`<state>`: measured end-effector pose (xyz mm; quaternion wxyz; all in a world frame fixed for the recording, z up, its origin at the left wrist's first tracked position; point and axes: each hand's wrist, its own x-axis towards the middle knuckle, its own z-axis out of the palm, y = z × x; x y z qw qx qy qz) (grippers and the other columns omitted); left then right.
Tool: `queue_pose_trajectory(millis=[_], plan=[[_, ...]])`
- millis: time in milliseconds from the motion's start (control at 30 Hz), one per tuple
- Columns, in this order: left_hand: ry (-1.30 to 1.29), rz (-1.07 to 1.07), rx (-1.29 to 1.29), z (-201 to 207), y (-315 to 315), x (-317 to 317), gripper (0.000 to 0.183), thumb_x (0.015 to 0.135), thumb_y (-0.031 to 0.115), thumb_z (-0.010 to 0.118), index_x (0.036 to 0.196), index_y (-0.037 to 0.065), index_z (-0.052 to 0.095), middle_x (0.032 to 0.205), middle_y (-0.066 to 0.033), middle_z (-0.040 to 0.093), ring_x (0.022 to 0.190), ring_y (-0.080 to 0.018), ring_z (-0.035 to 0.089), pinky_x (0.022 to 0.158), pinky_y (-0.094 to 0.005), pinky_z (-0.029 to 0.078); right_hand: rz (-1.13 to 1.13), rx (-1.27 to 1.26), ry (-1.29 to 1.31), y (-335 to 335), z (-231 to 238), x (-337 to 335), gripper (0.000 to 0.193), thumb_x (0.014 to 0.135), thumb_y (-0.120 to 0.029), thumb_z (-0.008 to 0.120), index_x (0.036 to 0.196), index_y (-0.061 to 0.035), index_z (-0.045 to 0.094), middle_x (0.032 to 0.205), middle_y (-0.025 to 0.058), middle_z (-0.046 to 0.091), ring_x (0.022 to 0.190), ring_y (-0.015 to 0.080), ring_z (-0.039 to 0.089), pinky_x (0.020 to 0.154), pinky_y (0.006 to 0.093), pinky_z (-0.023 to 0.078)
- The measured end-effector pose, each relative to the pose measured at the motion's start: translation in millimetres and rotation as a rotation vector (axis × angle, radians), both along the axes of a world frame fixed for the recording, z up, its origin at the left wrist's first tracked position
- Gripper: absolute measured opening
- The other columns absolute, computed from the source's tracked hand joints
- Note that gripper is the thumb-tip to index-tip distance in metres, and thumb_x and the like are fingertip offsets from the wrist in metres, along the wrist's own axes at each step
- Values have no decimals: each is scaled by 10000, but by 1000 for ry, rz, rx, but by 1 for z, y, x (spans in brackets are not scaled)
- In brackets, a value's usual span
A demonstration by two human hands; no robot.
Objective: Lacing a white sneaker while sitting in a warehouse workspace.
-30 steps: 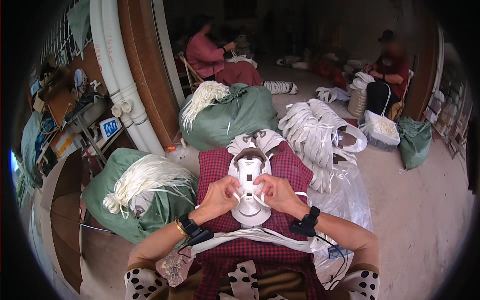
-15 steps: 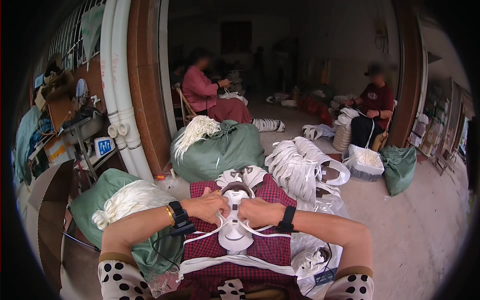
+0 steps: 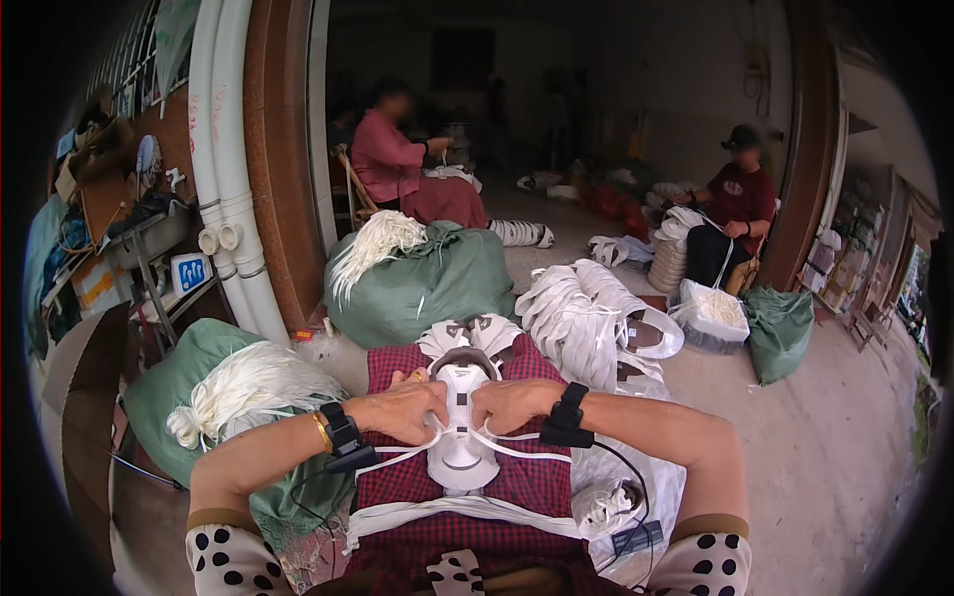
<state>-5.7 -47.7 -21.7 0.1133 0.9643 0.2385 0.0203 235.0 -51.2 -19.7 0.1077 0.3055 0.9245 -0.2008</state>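
On my lap, over a red-and-black checked apron (image 3: 397, 487), lies a white shoe upper (image 3: 463, 467) with its toe toward me. A flat white shoelace (image 3: 527, 454) runs across its front, one tail trailing to each side. My left hand (image 3: 409, 409) is closed at the shoe's left edge, fingers curled on the lace. Opposite it, my right hand (image 3: 512, 405) grips the lace at the right edge. The fingertips of both are partly hidden against the shoe. More white shoe uppers (image 3: 487, 333) rest just beyond, at my knees.
Green sacks (image 3: 427, 288) topped with bundles of white laces (image 3: 258, 382) stand ahead and left. Stacked white shoe uppers (image 3: 571, 323) lie ahead right, near a clear tub of laces (image 3: 715, 316). Two people (image 3: 393, 154) sit working by the doorway. Cardboard (image 3: 84, 417) stands at left.
Both hands have slid slightly toward the toe along the shoe's edges, still holding the lace. The whole view has shifted a little.
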Motion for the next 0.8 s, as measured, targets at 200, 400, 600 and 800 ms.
queue_pose_trajectory(millis=[200, 400, 600, 800], plan=[[131, 207, -220, 2, 15, 26, 268, 791, 304, 599, 845, 78, 732, 991, -130, 625, 957, -308, 604, 806, -501, 374, -301, 147, -35, -10, 0, -18, 283, 807, -206, 579, 840, 44, 707, 832, 242, 687, 791, 384, 680, 665, 464, 511], [172, 315, -26, -11, 4, 35, 156, 681, 195, 661, 688, 43, 698, 890, -138, 663, 895, -339, 650, 753, -565, 420, -430, 208, 126, -24, -8, -21, 214, 713, -176, 670, 791, 16, 722, 823, 239, 689, 805, 379, 688, 691, 456, 535], [-87, 328, -61, -16, -4, 28, 171, 653, 157, 710, 733, 7, 688, 844, -137, 658, 826, -298, 661, 691, -398, 492, -476, 583, 415, -33, -27, -23, 181, 719, -189, 693, 694, -10, 701, 688, 148, 655, 613, 275, 633, 554, 350, 456], [-787, 92, -204, -13, -42, 18, 162, 927, 113, 597, 849, -22, 640, 809, -61, 609, 645, -132, 579, 544, -303, 429, -827, -260, 1272, -26, -27, -11, 203, 869, -156, 609, 734, -36, 701, 658, -73, 545, 613, 28, 449, 555, 233, 351]])
